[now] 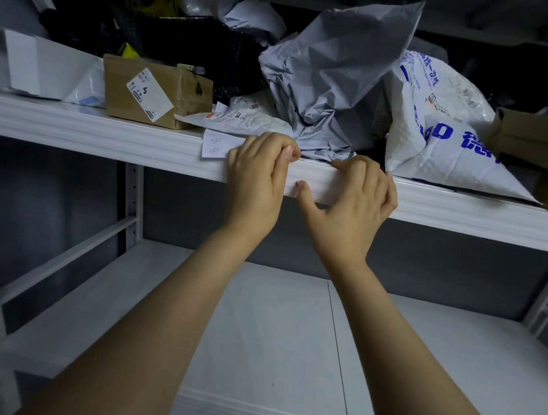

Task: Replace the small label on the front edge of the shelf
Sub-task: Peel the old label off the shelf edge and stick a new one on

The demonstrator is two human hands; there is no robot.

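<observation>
White shelf (102, 131) bearing parcels (332, 87)

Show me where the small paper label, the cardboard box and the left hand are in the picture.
paper label (218, 144), head view, middle of the white slip.
cardboard box (122, 85), head view, bare brown front face.
left hand (257, 174), head view, back of the hand.
</observation>
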